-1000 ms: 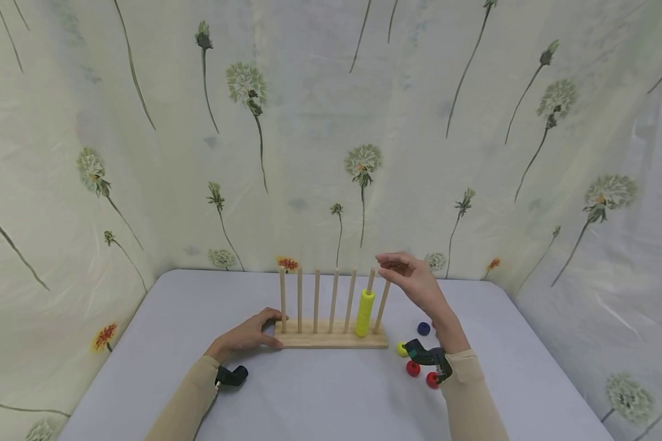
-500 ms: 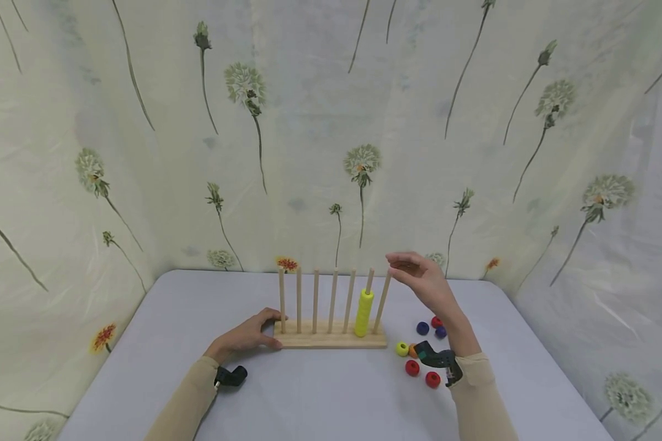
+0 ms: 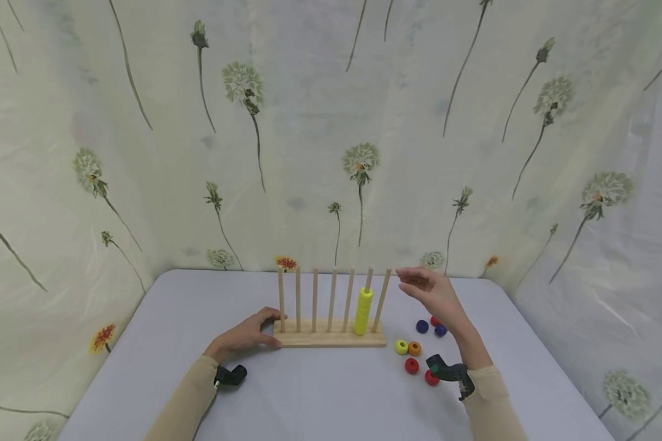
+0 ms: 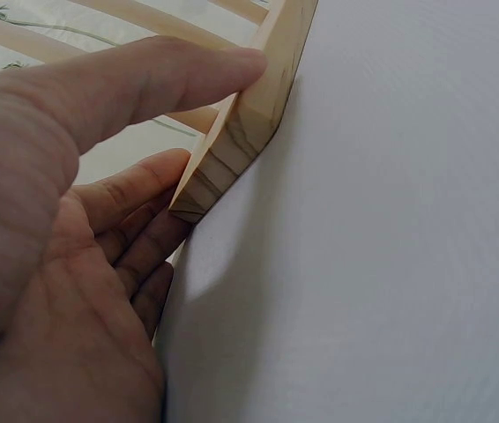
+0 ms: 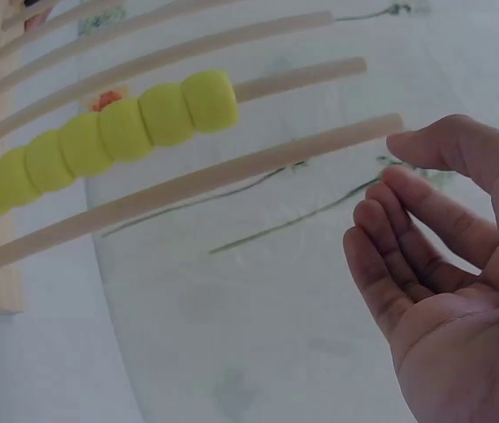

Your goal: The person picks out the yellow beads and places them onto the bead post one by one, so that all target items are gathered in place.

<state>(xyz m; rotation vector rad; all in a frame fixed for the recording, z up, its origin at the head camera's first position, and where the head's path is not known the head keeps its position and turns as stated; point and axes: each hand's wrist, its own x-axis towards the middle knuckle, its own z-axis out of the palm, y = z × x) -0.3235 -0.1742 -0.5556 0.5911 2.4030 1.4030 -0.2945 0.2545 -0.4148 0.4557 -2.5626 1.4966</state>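
A wooden peg stand (image 3: pixel 331 340) with several upright dowels is on the table. One stack of yellow beads (image 3: pixel 363 312) fills most of the second dowel from the right; the other dowels are bare. At the stand's left end, my left hand (image 3: pixel 246 334) holds the base, thumb (image 4: pixel 223 75) on its front edge and fingers at the back edge. My right hand (image 3: pixel 433 296) hovers just right of the rightmost dowel (image 5: pixel 232 181) near its tip. Its fingers are loosely bent, thumb close to the index finger, with no bead visible between them.
Loose beads lie right of the stand: a yellow bead (image 3: pixel 401 347), an orange bead (image 3: pixel 414 348), blue beads (image 3: pixel 422 326) and red beads (image 3: pixel 411 366), some near my right forearm. A flower-patterned curtain (image 3: pixel 309 153) hangs behind the white table (image 3: pixel 320 398).
My right hand has moved rightward, from above the yellow stack past the rightmost dowel, and dropped slightly. More loose beads now show beside the forearm. The left hand stays on the base.
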